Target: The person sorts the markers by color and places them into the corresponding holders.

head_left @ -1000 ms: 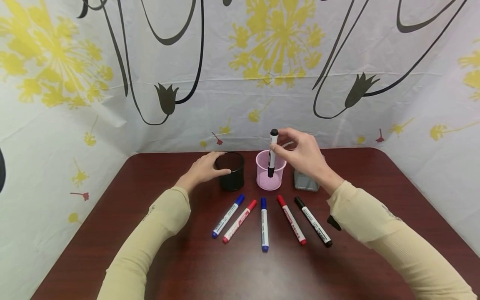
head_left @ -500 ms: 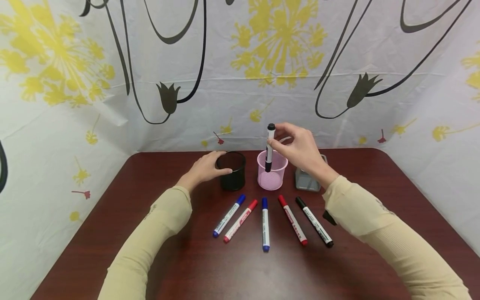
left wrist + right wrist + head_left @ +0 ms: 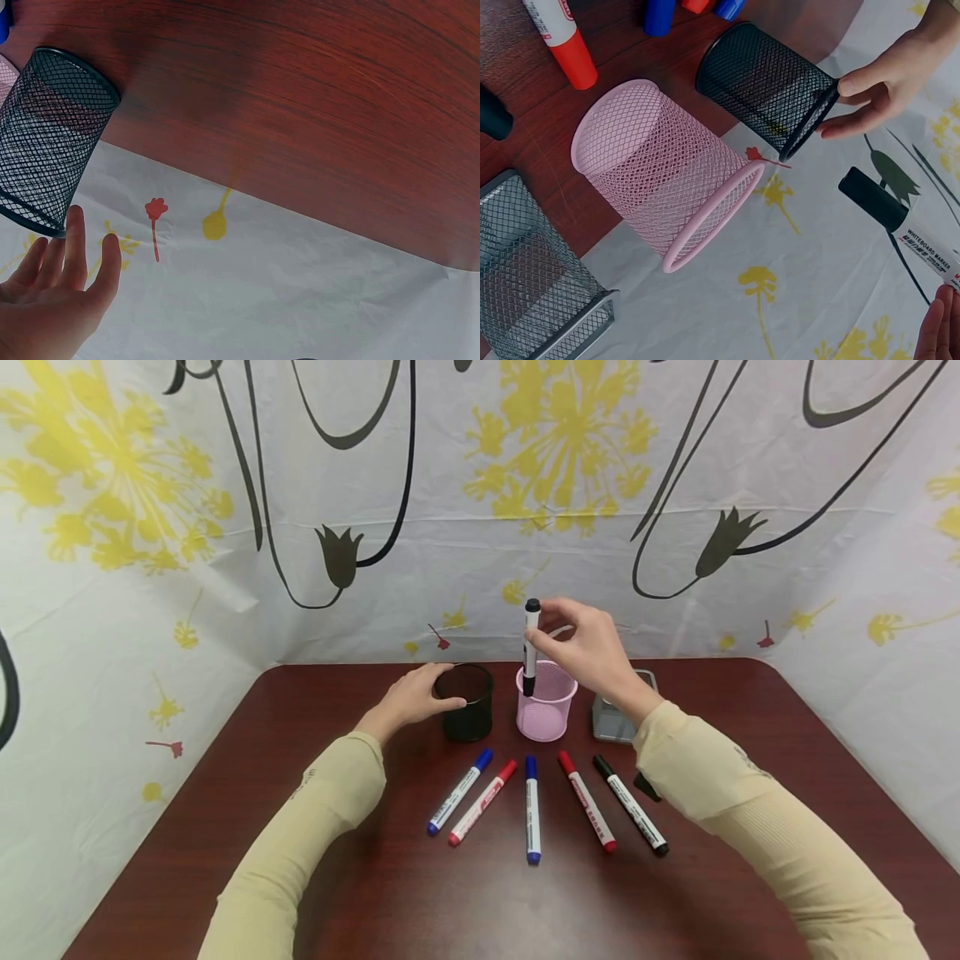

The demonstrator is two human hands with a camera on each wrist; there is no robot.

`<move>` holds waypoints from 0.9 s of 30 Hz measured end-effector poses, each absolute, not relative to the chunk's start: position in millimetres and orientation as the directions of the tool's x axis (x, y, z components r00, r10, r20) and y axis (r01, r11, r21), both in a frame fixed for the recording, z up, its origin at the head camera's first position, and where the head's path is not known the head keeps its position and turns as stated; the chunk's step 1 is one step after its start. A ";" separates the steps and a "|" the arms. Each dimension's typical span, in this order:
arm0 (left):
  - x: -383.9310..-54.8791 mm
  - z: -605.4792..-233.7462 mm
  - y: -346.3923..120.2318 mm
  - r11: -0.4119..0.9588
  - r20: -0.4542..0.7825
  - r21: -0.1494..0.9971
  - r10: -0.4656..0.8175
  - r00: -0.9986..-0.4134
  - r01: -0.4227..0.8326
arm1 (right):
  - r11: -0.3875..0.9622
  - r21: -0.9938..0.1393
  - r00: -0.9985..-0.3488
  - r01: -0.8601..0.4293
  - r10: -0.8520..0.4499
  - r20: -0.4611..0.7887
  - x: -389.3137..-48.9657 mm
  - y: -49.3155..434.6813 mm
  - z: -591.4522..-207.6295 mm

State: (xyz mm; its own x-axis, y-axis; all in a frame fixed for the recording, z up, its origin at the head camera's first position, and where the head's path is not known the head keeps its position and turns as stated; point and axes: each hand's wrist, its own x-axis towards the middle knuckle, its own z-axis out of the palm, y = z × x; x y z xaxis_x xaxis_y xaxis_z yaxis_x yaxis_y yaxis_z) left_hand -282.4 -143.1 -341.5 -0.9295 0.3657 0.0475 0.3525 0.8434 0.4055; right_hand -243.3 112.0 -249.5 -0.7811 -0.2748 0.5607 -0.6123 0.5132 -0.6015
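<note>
My right hand [image 3: 585, 639] pinches a white whiteboard marker [image 3: 531, 639] with black ends. It stands nearly upright, its lower black end overlapping the left rim of the pink mesh pen cup [image 3: 543, 714] in the head view. In the right wrist view the marker's black cap [image 3: 874, 199] is apart from that cup, beyond its mouth. My left hand [image 3: 408, 697] holds the rim of the black mesh pen cup [image 3: 468, 720], thumb at the near side and fingers behind. From the left wrist, the fingertips [image 3: 75, 217] show right at its rim.
A grey mesh holder [image 3: 613, 725] stands to the right, partly behind my right wrist. Before the cups lie a blue marker [image 3: 459, 793], a red marker [image 3: 482, 803] and several others, fanned out on the dark wooden table [image 3: 360, 893]. Patterned cloth [image 3: 450, 552] hangs behind.
My right hand has moved left and up with the marker, from over the middle of the pink pen cup toward its left rim. My left hand stays at the black pen cup.
</note>
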 end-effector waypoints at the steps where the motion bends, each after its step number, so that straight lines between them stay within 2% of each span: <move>1: -282.6 -341.8 -143.3 0.845 0.048 0.404 0.364 -0.930 0.351 | 0.513 -0.602 -0.781 -0.612 -0.275 0.560 -243.7 111.2 -248.9; 27: -285.1 -341.8 -142.9 0.851 0.033 0.393 0.367 -0.930 0.350 | 0.498 -0.604 -0.771 -0.623 -0.256 0.584 -264.4 91.7 -243.1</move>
